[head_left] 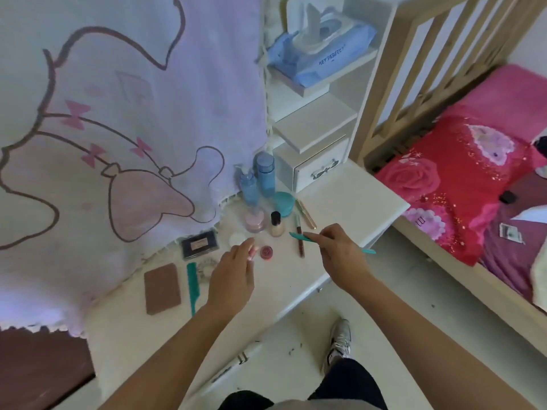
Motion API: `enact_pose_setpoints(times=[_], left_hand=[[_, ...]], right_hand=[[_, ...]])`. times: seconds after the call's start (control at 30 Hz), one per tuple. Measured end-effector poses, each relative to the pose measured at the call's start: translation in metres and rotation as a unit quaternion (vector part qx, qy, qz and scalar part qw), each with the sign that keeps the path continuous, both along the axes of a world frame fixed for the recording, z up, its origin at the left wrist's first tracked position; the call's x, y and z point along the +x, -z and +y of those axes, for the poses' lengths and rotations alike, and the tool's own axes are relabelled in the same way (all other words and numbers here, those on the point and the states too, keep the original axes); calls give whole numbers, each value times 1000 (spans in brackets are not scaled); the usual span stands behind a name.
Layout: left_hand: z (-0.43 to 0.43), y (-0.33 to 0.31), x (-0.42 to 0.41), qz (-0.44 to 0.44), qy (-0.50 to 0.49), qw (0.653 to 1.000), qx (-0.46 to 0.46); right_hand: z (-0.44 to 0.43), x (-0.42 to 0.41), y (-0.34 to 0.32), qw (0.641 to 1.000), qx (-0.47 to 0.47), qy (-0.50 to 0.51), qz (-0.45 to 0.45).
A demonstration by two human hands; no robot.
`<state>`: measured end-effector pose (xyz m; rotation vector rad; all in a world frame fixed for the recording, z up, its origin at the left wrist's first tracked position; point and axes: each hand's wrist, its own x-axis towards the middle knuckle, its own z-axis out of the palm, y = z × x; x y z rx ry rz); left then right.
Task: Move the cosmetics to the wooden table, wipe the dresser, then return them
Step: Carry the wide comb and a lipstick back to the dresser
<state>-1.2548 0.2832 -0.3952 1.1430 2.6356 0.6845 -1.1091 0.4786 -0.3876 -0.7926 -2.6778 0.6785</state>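
Cosmetics lie on the white dresser top (349,199): two blue bottles (257,179), a teal jar (283,203), a pink jar (255,221), a foundation bottle (276,224), a small red pot (266,251), a dark palette (199,243), a brown compact (162,288), a teal comb (192,284), a dark brush (299,236) and a gold tube (306,213). My left hand (232,276) pinches a small pink tube (252,252) just above the dresser. My right hand (337,255) holds a thin teal stick (299,236) above the dresser's front edge.
A pale cloth with a pink cartoon print (118,128) hangs over the dresser's back. White shelves and a small drawer (313,170) stand at the rear right, with a blue wet-wipe pack (322,51) on top. A wooden-framed bed with red bedding (461,184) is at right.
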Motion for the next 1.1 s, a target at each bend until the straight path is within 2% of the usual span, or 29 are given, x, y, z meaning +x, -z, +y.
enact_pose_setpoints(times=[0.1, 0.23, 0.4, 0.5, 0.7, 0.8, 0.9, 1.03, 1.1], left_hand=[[41, 21, 9, -71, -103, 992, 4], [96, 44, 17, -91, -158, 983, -36], [138, 72, 20, -107, -147, 976, -118], [151, 85, 19, -108, -145, 967, -178], [161, 102, 22, -113, -140, 965, -190], [159, 106, 32, -110, -117, 962, -220], [154, 110, 37, -100, -99, 959, -246], [146, 114, 40, -102, -71, 954, -273], [144, 115, 41, -92, -57, 954, -280]], right_hand=[[56, -14, 12, 999, -40, -23, -20], [119, -34, 23, 995, -73, -56, -44], [169, -56, 48, 987, -144, -52, -37], [186, -69, 66, 974, -218, -4, -60], [198, -87, 96, 951, -304, 43, -46], [198, -82, 106, 956, -288, 9, -48], [195, -64, 112, 955, -253, -98, -119], [186, -35, 119, 959, -96, -175, -204], [181, -25, 122, 946, -47, -212, -239]])
